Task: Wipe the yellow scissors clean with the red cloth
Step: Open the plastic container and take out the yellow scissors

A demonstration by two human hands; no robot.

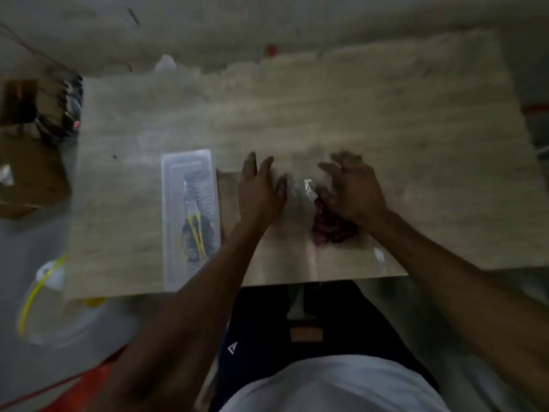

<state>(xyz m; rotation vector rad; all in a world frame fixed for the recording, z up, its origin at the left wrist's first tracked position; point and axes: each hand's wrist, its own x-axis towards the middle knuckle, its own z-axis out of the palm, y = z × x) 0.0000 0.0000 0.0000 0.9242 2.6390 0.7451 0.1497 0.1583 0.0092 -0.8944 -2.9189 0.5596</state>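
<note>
Head view looks straight down on a pale wood-grain table (356, 114), blurred throughout, with 2 bare forearms reaching over its near edge. Left hand (260, 188) lies flat with fingers straight and loosely spread, pressing on a clear plastic sheet (303, 188) that covers the near middle of the table. Right hand (353, 191) has its fingers spread and arched, resting on the red cloth (329, 230), which is bunched under the palm on the same sheet; whether any finger pinches the cloth cannot be told. Yellow scissors (197, 230) lie inside a long clear plastic box (190, 218) just left of the left forearm, apart from both hands, their handles toward the near edge; a grey ridged item shares the box but is too blurred to identify. Far half and right side of the table show bare surface up to the edges. Off the left edge sit a brown cardboard box (32, 173) with dark tangled cables (65, 114) beside it, and lower left a clear container with yellow trim (44, 298).
</note>
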